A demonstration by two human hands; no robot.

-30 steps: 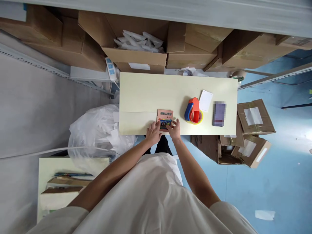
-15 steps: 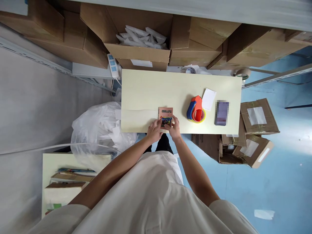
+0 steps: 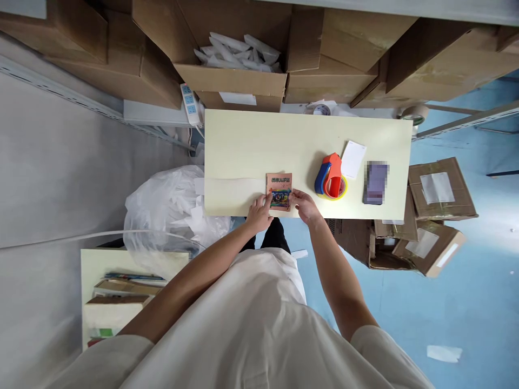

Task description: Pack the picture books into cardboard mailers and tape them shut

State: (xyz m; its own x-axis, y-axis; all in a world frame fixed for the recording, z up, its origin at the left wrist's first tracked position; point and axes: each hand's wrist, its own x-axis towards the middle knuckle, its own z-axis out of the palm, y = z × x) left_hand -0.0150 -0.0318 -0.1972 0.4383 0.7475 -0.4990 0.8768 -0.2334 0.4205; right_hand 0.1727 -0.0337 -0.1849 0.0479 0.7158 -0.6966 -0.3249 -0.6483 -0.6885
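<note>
A small pinkish-brown booklet (image 3: 279, 181) with a colourful picture on its cover lies flat near the front edge of the pale table (image 3: 243, 140). My left hand (image 3: 258, 215) rests at its lower left side, index finger stretched onto the cover and the other fingers apart. At the opposite edge, my right hand (image 3: 307, 206) pinches the booklet's side between thumb and fingertips. A pale strip (image 3: 235, 186) extends left from the booklet along the tabletop. To the right stands a red and blue tape dispenser (image 3: 333, 172) with a yellow-edged roll.
A white card (image 3: 353, 159) and a pixelated dark purple object (image 3: 376, 183) lie on the table's right. Behind are cardboard boxes (image 3: 231, 81) and a power strip (image 3: 190, 105). A plastic bag (image 3: 158, 202) sits at left; opened cartons (image 3: 441, 189) are on the right.
My right hand has shifted right, off the cover to the booklet's right edge, so more of the picture shows. The view has moved slightly; my left hand stays at the left side.
</note>
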